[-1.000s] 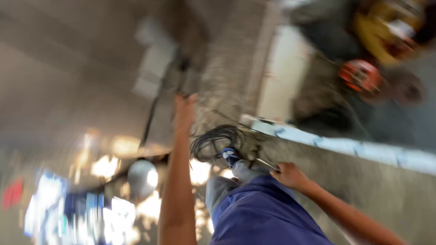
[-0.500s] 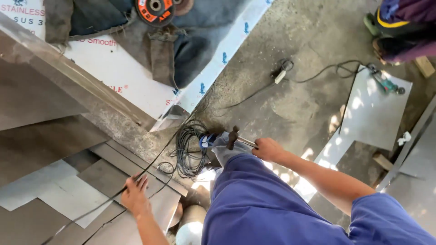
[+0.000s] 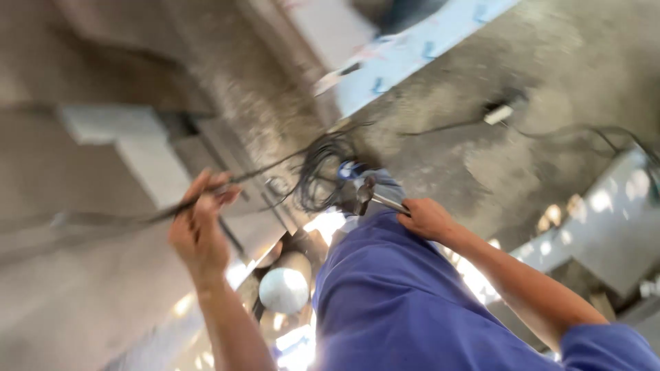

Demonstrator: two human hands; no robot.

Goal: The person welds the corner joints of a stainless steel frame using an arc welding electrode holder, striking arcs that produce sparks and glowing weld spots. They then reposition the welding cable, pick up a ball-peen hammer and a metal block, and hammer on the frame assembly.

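**Cable strung between a raised left hand and a coil by the knee**

At the left of the view, the left hand (image 3: 201, 233) is lifted and its grip is closed on a thin dark cable (image 3: 275, 166), pinched between fingers and thumb. The cable's long axis runs from that hand up and to the right, into a loose coil of cable (image 3: 323, 172) lying on the concrete floor (image 3: 522, 158) near the middle of the scene. The right hand (image 3: 427, 218) sits just right of the coil, its grip wrapped round the handle of a metal tool (image 3: 375, 198) whose head points left toward the coil. So the right hand is the nearer one to the coil, while the left hand holds the free run of cable well apart from it.

The picture is heavily motion-blurred. What kind of tool it is cannot be told, nor whether its head touches the coil. The person's blue-clothed leg (image 3: 405, 302) covers the floor below both hands. The cable's left end fades into blur past the left hand. A second cable with a small pale plug (image 3: 498, 114) lies farther off.
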